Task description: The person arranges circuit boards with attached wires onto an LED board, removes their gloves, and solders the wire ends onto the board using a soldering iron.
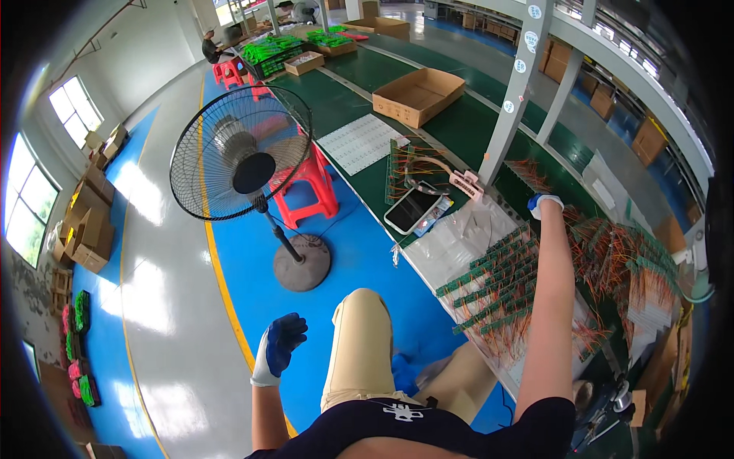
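My left hand [283, 348], in a white glove with a blue palm, hangs in the air beside my knee. Its fingers are apart from any object and loosely extended. On the right, my right hand [544, 205], gloved the same way, reaches across the workbench with its fingers mostly hidden. Just beyond it lie green circuit board strips with orange wires [527, 174]. Under my right forearm, rows of similar wired circuit boards [497, 287] lie on the bench, and a tangled pile of them [612, 249] sits farther right.
A phone [413, 210] and clear plastic sheeting [468, 233] lie along the bench edge. Farther back are a white panel sheet [363, 144] and a cardboard box [419, 96]. A grey post [516, 92] rises from the bench. A standing fan [252, 172] and red stool [310, 191] stand left.
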`<action>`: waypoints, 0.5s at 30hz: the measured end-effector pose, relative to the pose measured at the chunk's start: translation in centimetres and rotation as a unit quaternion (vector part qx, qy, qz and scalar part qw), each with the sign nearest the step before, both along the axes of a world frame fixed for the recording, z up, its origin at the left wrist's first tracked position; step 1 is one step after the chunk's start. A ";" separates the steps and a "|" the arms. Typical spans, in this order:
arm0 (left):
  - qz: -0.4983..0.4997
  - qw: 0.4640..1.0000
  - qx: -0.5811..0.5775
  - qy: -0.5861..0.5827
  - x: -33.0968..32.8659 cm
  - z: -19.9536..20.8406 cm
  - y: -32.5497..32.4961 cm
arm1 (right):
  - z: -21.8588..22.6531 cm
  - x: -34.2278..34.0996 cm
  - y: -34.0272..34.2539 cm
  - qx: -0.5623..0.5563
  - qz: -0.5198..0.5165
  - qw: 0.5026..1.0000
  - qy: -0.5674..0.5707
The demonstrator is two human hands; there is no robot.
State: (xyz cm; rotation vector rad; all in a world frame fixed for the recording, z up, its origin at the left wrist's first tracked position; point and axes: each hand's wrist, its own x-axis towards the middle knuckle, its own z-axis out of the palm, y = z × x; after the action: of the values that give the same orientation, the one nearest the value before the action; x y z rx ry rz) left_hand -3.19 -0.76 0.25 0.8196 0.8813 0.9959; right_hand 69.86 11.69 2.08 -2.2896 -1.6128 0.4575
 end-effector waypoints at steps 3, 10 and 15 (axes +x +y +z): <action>0.010 1.000 -0.008 -0.001 -0.2 0.0 0.1 | 9.9 -11.3 -3.8 -0.109 -0.058 0.978 -0.168; 0.013 1.000 -0.020 -0.005 -0.3 0.1 0.4 | 5.9 -5.9 -1.8 0.026 -0.284 0.950 0.130; 0.023 1.000 -0.001 0.008 -0.9 0.4 -0.4 | -1.9 -0.8 1.0 0.269 -0.395 0.734 0.483</action>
State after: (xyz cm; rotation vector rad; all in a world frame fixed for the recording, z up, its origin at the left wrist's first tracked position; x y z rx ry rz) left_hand -4.07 -1.20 0.69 0.8098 0.9176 1.0309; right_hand 69.05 12.72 0.16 -1.5600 -0.1507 0.6579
